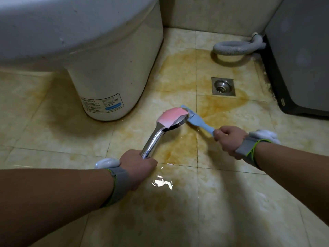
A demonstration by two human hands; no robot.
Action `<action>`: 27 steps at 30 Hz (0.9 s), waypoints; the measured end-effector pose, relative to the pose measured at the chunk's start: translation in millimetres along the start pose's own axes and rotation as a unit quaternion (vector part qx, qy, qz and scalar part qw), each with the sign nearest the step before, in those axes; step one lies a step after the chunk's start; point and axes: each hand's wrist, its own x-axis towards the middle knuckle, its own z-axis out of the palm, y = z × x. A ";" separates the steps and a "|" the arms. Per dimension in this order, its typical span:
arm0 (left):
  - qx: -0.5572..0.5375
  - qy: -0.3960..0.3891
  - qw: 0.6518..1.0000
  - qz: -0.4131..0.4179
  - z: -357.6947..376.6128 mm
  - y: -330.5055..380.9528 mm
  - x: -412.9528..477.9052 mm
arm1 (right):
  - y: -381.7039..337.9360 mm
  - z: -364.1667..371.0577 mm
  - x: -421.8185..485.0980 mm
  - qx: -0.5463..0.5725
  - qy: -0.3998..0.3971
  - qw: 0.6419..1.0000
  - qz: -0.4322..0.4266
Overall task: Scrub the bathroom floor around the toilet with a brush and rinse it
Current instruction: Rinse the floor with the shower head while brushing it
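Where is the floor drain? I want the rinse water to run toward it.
The floor drain sits right of centre in the head view, on the stained tiles between the toilet base and the grey appliance, just below the corrugated hose.

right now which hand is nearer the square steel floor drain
Right. The right hand, gripping the blue brush, sits just below the square steel floor drain; the left hand is farther, lower left.

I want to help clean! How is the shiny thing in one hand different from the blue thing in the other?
The shower head is shiny chrome with a pink sticker; the brush is matte blue plastic. The left hand holds the shower head, the right hand the brush. Both point at the stained floor.
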 end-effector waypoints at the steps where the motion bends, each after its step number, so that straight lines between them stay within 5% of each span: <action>1: -0.004 -0.004 1.000 -0.002 1.3 -1.6 -2.4 | 1.5 -3.7 1.4 0.038 0.018 0.999 0.006; 5: -0.048 -0.007 0.999 -0.007 1.9 -3.2 -9.1 | 3.7 -9.1 -13.8 0.104 -0.096 0.990 0.000; 10: -0.086 -0.015 0.996 -0.002 12.9 -6.8 -17.9 | 23.4 -2.4 -44.4 -0.039 -0.293 0.955 0.007; 13: -0.084 -0.022 0.996 -0.003 21.0 -10.5 -24.4 | 32.8 -7.2 -42.5 -0.095 -0.256 0.962 0.018; 18: -0.080 -0.024 0.997 0.006 25.6 -5.8 -25.8 | 40.9 -43.8 -18.9 -0.022 -0.006 0.999 0.036; 20: -0.090 -0.024 0.996 0.004 26.0 -1.4 -23.8 | 46.2 -49.1 -14.6 0.043 0.028 0.998 0.042; 23: -0.099 -0.024 0.995 0.002 26.4 3.4 -21.8 | 49.8 -41.2 -19.5 0.097 -0.072 0.991 0.054; 27: -0.110 -0.024 0.994 0.000 29.3 4.7 -22.2 | 54.0 -40.6 -30.1 -0.013 -0.246 0.966 0.079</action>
